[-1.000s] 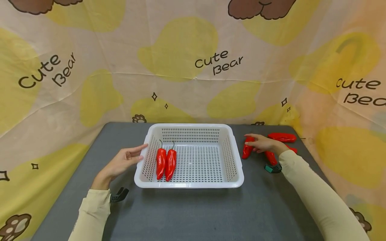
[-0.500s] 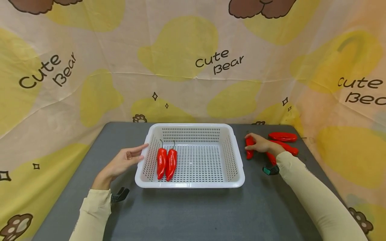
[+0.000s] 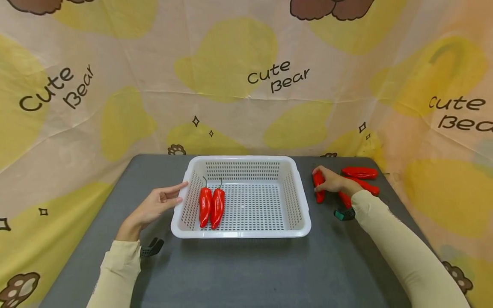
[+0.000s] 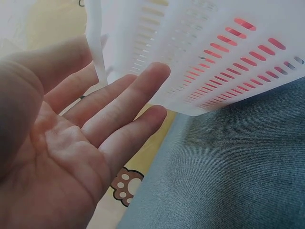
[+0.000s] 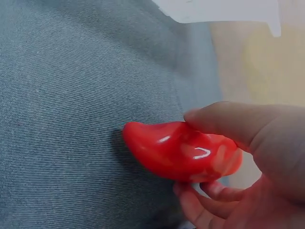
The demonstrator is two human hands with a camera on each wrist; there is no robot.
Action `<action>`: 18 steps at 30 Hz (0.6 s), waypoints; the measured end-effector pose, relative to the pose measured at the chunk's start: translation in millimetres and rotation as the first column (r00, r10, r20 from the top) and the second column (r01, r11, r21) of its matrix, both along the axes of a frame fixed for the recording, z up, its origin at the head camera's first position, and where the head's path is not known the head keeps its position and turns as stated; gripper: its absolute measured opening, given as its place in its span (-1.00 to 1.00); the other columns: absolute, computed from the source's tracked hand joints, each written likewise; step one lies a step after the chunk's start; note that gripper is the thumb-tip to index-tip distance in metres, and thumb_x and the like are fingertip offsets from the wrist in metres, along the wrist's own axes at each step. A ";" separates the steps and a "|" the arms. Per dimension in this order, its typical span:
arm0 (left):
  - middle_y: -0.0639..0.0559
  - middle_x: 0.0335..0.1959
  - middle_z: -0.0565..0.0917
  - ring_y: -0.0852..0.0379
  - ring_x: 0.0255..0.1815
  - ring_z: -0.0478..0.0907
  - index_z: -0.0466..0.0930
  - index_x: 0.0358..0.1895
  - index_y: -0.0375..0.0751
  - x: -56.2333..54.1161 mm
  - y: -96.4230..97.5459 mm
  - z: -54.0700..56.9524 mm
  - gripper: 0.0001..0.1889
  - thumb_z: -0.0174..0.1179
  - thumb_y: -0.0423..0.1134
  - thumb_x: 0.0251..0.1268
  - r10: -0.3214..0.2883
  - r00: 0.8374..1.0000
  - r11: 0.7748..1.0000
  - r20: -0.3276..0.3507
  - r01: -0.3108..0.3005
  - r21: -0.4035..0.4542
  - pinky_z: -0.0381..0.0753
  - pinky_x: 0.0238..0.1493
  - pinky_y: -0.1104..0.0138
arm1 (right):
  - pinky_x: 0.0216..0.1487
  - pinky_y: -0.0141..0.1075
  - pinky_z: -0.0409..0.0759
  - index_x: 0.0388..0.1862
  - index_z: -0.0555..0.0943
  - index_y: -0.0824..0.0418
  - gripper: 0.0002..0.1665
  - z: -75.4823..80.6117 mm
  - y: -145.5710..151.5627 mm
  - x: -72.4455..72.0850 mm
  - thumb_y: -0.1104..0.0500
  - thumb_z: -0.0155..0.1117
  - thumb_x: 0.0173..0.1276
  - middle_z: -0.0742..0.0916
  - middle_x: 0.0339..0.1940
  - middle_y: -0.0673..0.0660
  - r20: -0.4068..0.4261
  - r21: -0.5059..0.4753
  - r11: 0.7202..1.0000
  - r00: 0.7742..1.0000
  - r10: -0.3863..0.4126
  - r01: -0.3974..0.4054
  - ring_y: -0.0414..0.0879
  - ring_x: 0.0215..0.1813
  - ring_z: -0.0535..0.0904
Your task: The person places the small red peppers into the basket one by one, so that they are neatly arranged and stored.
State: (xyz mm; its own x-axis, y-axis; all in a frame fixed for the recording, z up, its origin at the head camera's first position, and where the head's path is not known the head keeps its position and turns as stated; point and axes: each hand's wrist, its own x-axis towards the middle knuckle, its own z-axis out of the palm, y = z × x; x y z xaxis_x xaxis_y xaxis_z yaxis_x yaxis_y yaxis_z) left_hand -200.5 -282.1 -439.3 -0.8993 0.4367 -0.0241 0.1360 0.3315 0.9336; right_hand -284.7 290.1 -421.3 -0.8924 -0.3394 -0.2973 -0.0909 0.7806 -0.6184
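Observation:
A white plastic basket (image 3: pixel 240 235) with slotted walls stands mid-table, holding two red peppers (image 3: pixel 217 209) side by side at its left. My left hand (image 3: pixel 155 207) is at the basket's left rim, thumb and index fingertip touching it. In the left wrist view the other fingers (image 4: pixel 126 102) extend loosely beside the outer wall. Right of the basket, my right hand (image 3: pixel 332 179) pinches a glossy red pepper (image 5: pixel 178 148) between thumb and fingers. This pepper's narrow tip points toward the table's front, and the fingers partly cover its stem end.
Several more red peppers (image 3: pixel 360 173) lie at the table's right rear, some partly behind my right hand and wrist. Patterned cloth (image 3: pixel 231 85) hangs behind the grey table (image 3: pixel 246 273) and along both sides.
My right hand's fingers have closed around the pepper right of the basket, which has turned more upright in the head view. The left hand has stayed at the basket rim.

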 end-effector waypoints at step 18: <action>-0.33 0.53 0.32 0.48 0.16 0.58 0.25 0.54 -0.27 -0.4 -1.6 -0.5 -0.37 0.19 -0.23 0.48 0.001 1.000 1.000 -0.005 -0.001 -0.003 0.66 0.20 0.24 | 0.00 -0.16 0.62 0.46 0.06 0.31 -0.30 31.0 -6.7 -5.2 0.23 0.15 0.50 0.43 0.25 0.47 0.044 -0.216 0.975 0.998 -0.040 0.049 0.16 0.08 0.53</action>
